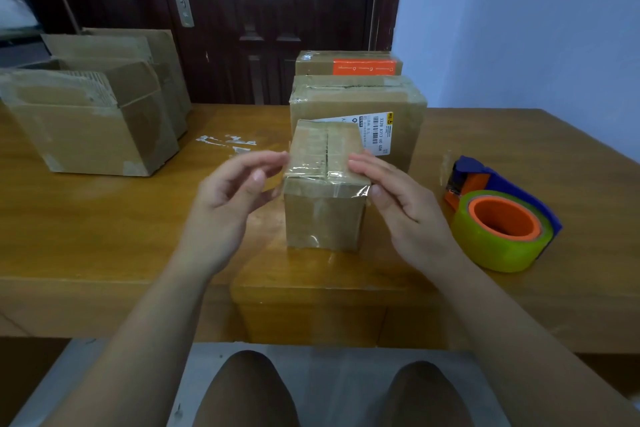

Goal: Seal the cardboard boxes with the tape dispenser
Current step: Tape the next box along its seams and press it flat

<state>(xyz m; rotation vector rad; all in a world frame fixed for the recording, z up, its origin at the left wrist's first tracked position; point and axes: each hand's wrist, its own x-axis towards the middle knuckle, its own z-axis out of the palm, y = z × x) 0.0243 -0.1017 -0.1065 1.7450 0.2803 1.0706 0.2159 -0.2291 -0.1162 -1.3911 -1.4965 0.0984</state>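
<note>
A small cardboard box [325, 215] stands upright on the wooden table [104, 236] in front of me, with clear tape across its closed top flaps and down its front. My left hand [232, 198] hovers just left of the box, fingers spread, holding nothing. My right hand [398, 198] rests its fingertips on the box's top right edge, where the tape crinkles. The tape dispenser [502, 215], blue and orange with a yellow-green roll, lies on the table to the right of my right hand, untouched.
Two larger taped boxes [360, 104] stand stacked behind the small one. Several open cardboard boxes [93, 128] sit at the left of the table. Tape scraps [227, 142] stick to the tabletop. A dark door [263, 10] is behind the table. My knees show below the table edge.
</note>
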